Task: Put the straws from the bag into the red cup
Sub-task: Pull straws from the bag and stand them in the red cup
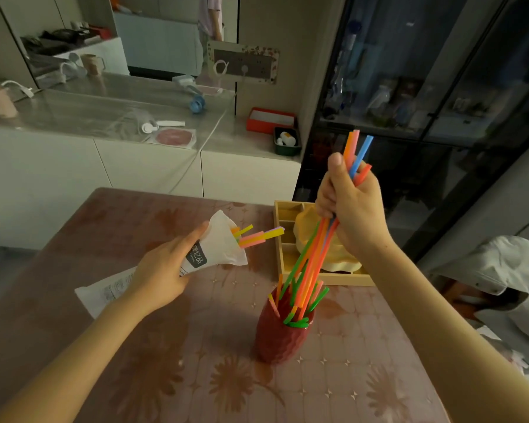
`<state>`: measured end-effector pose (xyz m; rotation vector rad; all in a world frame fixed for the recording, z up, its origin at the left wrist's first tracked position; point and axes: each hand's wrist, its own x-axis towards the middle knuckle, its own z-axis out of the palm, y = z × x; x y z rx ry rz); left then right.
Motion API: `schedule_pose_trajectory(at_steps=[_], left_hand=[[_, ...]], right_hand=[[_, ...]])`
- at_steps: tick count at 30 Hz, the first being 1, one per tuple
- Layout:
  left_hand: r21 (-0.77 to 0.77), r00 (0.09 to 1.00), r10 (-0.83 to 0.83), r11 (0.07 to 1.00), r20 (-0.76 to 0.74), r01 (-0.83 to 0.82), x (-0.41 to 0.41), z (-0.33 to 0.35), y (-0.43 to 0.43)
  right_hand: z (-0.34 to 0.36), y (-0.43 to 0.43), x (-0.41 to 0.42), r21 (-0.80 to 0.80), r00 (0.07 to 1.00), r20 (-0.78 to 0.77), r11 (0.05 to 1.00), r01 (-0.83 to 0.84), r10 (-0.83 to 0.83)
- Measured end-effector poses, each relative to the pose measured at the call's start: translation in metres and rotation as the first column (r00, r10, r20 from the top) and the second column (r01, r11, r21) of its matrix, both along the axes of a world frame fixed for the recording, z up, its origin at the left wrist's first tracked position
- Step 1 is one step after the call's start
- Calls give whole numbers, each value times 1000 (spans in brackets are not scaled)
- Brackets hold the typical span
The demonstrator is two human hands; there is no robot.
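- The ribbed dark red cup (283, 334) stands upright in the middle part of the tabletop with the brown flower pattern (165, 377), with free surface all around it.
- A pale wooden tray with compartments (280, 239) lies at the far right corner, holding a cream-yellow dish (333, 254).
- Behind the far edge is a white cabinet with a shiny top (104, 166); a dark glass cabinet (425, 87) is on the right.
- The right hand (351, 206) is clenched around a bundle of thin colourful plastic straws (315, 254); their lower ends are inside the cup.
- The left hand (162, 270) grasps the white plastic bag (220, 248) above the tabletop; a few pink and yellow straws (257, 236) stick out of its mouth.
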<state>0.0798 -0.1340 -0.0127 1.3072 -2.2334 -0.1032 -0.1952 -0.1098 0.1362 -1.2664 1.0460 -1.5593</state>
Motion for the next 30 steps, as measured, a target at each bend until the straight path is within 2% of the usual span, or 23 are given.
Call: schedule_pose_trajectory(at_steps=[4, 11, 22, 27, 30], left_hand=[[4, 1000, 8, 1000, 0, -8, 0, -4, -1], [12, 1000, 21, 1000, 9, -21, -4, -9, -7], [-3, 1000, 4, 1000, -13, -4, -9, -3, -3], [0, 1000, 5, 1000, -22, -5, -9, 0, -5], [1, 1000, -2, 1000, -22, 2, -10, 2, -6]], right_hand=[[-2, 16, 4, -82, 996, -3, 993, -87, 87], [8, 30, 2, -219, 989, -76, 966, -138, 124], [-7, 21, 11, -132, 993, -115, 990, -41, 26], [-3, -4, 19, -30, 976, -212, 999, 35, -40], [0, -22, 26, 15, 964, -267, 1000, 24, -19]])
